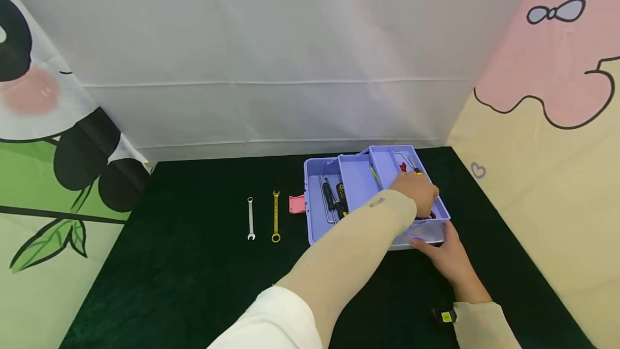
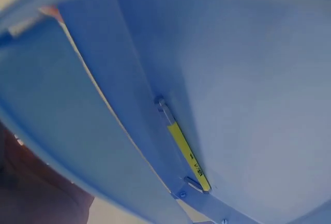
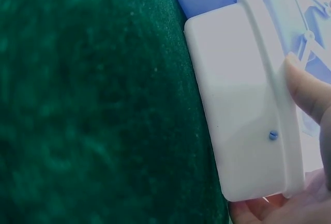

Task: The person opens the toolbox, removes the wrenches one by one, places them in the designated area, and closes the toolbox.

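A purple toolbox [image 1: 358, 174] with a white base [image 3: 238, 100] stands open at the right, its trays spread. My left hand [image 1: 415, 192] reaches across into its right-hand tray, knuckles up. Its fingers are hidden, so I cannot tell what they hold. The left wrist view shows a tool with a yellow handle [image 2: 189, 157] lying in a compartment, with part of my left hand [image 2: 41, 182] in shadow beyond the tray wall. My right hand [image 1: 450, 255] grips the near right corner of the toolbox, thumb [image 3: 305, 87] on the rim of the base, fingers at its lower edge.
Left of the toolbox lie a silver wrench [image 1: 251, 218] and a gold wrench [image 1: 276, 217], side by side on the dark green cloth [image 1: 194, 263]. A pink latch [image 1: 297, 204] sticks out from the toolbox. Its left section holds a black-handled tool [image 1: 328, 195] and bent metal rods.
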The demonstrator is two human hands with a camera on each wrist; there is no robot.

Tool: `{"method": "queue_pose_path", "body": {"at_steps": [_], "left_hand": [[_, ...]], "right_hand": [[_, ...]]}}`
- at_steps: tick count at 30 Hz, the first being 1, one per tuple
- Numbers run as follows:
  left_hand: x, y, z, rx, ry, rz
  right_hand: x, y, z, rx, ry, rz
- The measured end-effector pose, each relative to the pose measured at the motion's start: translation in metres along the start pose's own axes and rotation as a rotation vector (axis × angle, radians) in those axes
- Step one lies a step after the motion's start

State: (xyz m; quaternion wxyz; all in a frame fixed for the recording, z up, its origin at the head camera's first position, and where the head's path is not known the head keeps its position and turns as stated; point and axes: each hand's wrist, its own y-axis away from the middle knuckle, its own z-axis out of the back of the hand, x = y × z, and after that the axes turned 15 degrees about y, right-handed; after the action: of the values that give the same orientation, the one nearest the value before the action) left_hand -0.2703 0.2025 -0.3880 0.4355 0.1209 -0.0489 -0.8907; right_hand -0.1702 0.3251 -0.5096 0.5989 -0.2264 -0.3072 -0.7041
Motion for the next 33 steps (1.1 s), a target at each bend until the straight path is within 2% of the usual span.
{"method": "queue_pose_path", "body": {"at_steps": [8, 10, 14, 18, 24, 33], "left_hand": [[0.004, 0.01, 0.006, -0.011, 0.033, -0.048], [0.004, 0.009, 0.006, -0.001, 0.027, -0.058], [0.008, -0.009, -0.003, 0.016, 0.009, -0.096], [0.013, -0.02, -0.009, 0.008, 0.038, -0.138], [0.011, -0.015, -0.006, -0.022, 0.106, -0.134], [0.01, -0.003, 0.002, -0.047, 0.119, -0.164]], "right_hand": [[0.003, 0.0, 0.001, 0.012, 0.0, -0.017], [0.003, 0.0, 0.001, 0.014, 0.003, -0.014], [0.003, 0.0, 0.002, 0.024, 0.008, -0.021], [0.001, -0.002, 0.004, 0.032, 0.019, -0.036], [-0.001, -0.004, 0.006, 0.036, 0.008, -0.028], [0.0, -0.003, 0.004, 0.03, -0.014, -0.001]]}}
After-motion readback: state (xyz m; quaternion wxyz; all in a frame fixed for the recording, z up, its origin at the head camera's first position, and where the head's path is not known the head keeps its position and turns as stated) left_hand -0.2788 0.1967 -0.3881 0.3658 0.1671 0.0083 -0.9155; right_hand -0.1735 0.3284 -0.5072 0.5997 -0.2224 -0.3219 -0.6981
